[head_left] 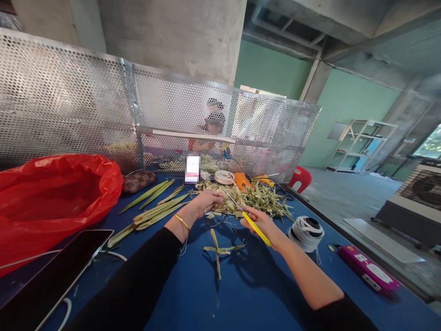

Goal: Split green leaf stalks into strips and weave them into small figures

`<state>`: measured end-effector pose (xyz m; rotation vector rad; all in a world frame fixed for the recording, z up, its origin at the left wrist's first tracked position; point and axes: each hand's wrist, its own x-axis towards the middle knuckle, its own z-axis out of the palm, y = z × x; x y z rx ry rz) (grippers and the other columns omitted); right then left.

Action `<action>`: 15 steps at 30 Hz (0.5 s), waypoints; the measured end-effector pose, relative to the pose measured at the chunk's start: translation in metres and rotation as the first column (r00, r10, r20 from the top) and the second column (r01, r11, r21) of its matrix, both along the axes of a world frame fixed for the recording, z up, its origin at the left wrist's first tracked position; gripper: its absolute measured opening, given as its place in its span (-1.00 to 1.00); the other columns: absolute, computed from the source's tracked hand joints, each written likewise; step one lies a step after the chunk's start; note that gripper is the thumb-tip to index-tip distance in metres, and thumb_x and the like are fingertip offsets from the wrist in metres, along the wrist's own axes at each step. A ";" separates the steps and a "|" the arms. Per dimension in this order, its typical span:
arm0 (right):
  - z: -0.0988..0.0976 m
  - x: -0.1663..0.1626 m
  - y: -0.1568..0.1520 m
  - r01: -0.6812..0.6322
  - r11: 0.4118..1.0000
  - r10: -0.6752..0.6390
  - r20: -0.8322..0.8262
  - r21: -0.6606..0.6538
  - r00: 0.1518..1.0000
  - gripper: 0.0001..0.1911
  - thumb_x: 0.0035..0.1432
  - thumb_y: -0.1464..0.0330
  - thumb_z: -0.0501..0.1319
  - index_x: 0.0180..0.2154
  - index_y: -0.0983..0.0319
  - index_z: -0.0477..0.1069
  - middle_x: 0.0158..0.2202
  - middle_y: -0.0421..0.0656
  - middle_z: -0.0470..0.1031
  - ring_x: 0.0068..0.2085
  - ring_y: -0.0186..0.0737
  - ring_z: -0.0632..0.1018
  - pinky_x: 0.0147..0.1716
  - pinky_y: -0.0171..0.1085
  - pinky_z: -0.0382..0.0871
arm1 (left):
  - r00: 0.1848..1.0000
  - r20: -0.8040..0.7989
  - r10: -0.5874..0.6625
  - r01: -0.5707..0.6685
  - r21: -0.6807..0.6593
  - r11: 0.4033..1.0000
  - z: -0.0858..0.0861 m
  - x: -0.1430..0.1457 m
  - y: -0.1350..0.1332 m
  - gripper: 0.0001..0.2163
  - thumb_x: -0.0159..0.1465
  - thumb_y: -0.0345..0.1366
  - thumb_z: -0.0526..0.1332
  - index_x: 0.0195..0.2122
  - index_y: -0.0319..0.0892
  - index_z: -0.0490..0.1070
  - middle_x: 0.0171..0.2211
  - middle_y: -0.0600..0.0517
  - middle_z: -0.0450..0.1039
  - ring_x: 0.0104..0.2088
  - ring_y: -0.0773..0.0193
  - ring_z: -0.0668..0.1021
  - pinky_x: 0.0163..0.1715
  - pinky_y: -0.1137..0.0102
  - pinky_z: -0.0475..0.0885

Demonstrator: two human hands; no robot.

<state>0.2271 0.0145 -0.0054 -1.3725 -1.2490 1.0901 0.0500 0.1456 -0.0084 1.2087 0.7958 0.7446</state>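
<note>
My right hand (262, 225) is closed around a yellow-handled tool (255, 228) with a thin metal blade or shaft; its kind is not clear. The tool's tip points up and left, close to my left hand (207, 202). The left fingers are pinched together beside a heap of shredded leaf strips (265, 200); whatever they hold is too small to make out. Between my forearms, a cross-shaped piece of folded leaf strips (217, 251) lies flat on the blue table (206, 299). Long green and tan leaf stalks (160, 214) rest left of my left hand.
At left stand a red plastic bag (110, 184), a dark tablet (65, 276) and a checked pouch (139, 181). A lit phone (192, 168), tape roll (224, 177) and orange packet (243, 181) are behind. White cord spool (306, 233) and purple box (368, 269) lie right. A perforated metal screen (179, 101) borders the table.
</note>
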 end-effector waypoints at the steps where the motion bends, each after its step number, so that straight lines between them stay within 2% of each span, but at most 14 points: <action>1: 0.001 -0.001 -0.001 -0.003 1.000 0.003 0.000 -0.002 1.000 -0.49 -0.24 0.23 0.39 -0.18 0.24 0.43 -0.58 -0.34 0.26 -0.59 -0.43 0.26 -0.60 -0.39 0.09 | 1.000 -0.006 -0.010 0.010 0.007 1.000 0.000 0.001 -0.001 -0.84 -0.13 -0.41 0.38 -0.49 -0.30 0.50 -0.71 0.13 0.30 -0.72 0.50 0.24 -0.70 0.52 0.04; 7: 0.005 -0.002 -0.002 -0.034 0.999 0.035 -0.013 0.018 0.999 -0.59 -0.19 0.27 0.40 -0.24 0.27 0.46 -0.60 -0.33 0.23 -0.65 -0.52 0.14 -0.70 -0.42 -0.08 | 1.000 -0.031 0.004 -0.003 0.060 0.998 0.002 0.004 -0.005 -0.84 -0.15 -0.35 0.41 -0.54 -0.29 0.51 -0.68 0.09 0.37 -0.69 0.46 0.29 -0.67 0.49 0.10; 12: 0.003 -0.003 0.000 -0.015 0.998 0.014 0.007 0.057 1.000 -0.64 -0.17 0.26 0.40 -0.29 0.26 0.45 -0.61 -0.34 0.23 -0.67 -0.54 0.12 -0.71 -0.42 -0.07 | 0.999 -0.032 0.044 -0.042 0.063 0.997 0.004 0.004 -0.005 -0.83 -0.16 -0.34 0.43 -0.55 -0.27 0.50 -0.68 0.07 0.42 -0.62 0.36 0.41 -0.62 0.48 0.20; 15: -0.001 -0.005 0.001 0.046 0.995 -0.042 -0.044 0.094 0.998 -0.57 -0.20 0.23 0.41 -0.25 0.24 0.41 -0.63 -0.37 0.22 -0.69 -0.52 0.15 -0.73 -0.43 -0.05 | 0.997 -0.009 0.079 -0.078 0.056 0.995 0.005 0.006 -0.005 -0.81 -0.18 -0.36 0.43 -0.54 -0.26 0.49 -0.68 0.08 0.42 -0.63 0.37 0.42 -0.62 0.49 0.22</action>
